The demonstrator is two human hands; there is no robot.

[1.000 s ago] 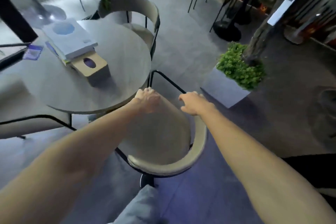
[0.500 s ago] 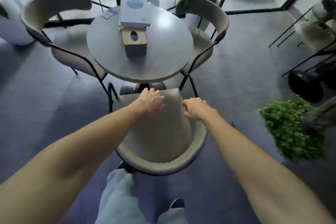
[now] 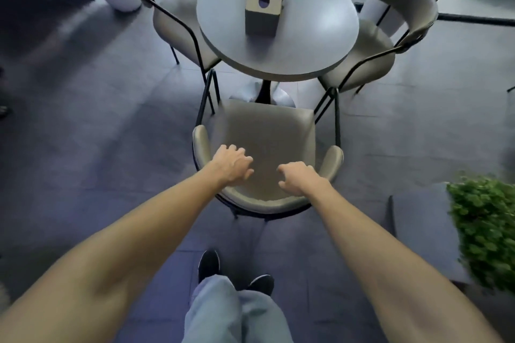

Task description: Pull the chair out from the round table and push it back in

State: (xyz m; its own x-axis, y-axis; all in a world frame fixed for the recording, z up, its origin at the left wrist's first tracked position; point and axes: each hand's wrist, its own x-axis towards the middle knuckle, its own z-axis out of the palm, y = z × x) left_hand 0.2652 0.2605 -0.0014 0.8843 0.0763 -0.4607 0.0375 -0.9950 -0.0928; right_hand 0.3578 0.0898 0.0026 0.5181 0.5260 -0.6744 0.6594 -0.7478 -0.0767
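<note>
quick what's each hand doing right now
Left hand: fingers curled over the chair, grip cannot be told.
Right hand: same.

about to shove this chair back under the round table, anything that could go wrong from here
1. The left hand and right hand hover over the seat with fingers curled, apparently not gripping the chair; a push might slip.
2. The two side chairs' black legs flank the gap; going in crooked could clip them.
3. The table pedestal sits straight ahead; a hard push could jolt the cardboard box.
</note>
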